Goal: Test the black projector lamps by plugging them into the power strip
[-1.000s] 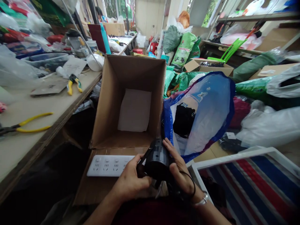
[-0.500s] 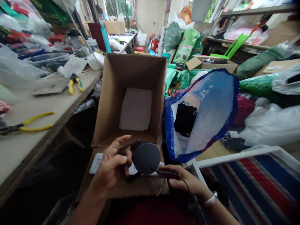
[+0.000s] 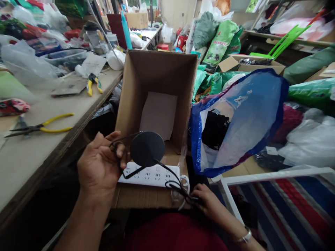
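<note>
A round black disc device [image 3: 147, 149] hangs over the front of an open cardboard box [image 3: 157, 68], its thin black frame gripped by my left hand [image 3: 101, 162]. From the disc's lower edge a black cable [image 3: 170, 169] runs to the right, where its bundled part is held in my right hand [image 3: 205, 200]. Beneath the disc, a white power strip [image 3: 151, 176] lies on the box's front flap. A pale sheet [image 3: 159, 115] lies inside the box.
Yellow-handled pliers [image 3: 56, 125] and yellow-green cutters [image 3: 93, 84] lie on the left workbench [image 3: 34, 153]. Right of the box stands an open blue-rimmed bag [image 3: 251, 118] with black items inside. A white frame [image 3: 277, 176] with striped fabric is at the lower right.
My left hand has moved left with the disc, showing more of the power strip. My right hand now grips the bundled cable, lower and farther from the disc. The view has shifted.
</note>
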A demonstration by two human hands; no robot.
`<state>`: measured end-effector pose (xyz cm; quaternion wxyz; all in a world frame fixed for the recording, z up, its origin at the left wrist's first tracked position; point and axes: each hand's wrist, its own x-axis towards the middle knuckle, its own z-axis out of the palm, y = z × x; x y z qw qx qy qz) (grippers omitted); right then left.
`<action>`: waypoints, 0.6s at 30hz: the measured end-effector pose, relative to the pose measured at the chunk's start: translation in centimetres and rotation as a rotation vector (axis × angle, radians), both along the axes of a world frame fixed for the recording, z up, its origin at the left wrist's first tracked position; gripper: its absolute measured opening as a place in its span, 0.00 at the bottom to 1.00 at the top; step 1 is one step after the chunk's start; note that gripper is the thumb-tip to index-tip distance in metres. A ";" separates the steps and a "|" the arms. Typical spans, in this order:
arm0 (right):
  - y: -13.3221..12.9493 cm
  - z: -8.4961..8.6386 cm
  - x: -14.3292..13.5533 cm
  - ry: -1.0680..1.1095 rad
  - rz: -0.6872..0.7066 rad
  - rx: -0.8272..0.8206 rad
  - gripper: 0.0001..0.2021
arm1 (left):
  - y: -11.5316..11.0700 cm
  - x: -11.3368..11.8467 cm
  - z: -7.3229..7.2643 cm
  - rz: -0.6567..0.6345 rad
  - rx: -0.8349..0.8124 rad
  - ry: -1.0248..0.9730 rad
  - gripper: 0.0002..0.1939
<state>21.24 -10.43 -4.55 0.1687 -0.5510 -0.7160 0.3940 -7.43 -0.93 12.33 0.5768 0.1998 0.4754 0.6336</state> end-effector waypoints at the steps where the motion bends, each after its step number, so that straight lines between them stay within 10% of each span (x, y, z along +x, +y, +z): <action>1: 0.3 0.2 0.2 0.023 -0.024 0.013 0.05 | 0.1 -0.4 0.4 0.021 0.025 -0.006 0.23; 8: 4.0 5.6 -2.6 0.386 -0.144 0.064 0.08 | 1.1 -3.9 -1.4 0.002 0.149 -0.130 0.19; 18: 7.3 0.5 -5.4 0.234 -0.093 0.285 0.07 | 1.7 -2.4 -3.2 0.012 -0.033 -0.176 0.20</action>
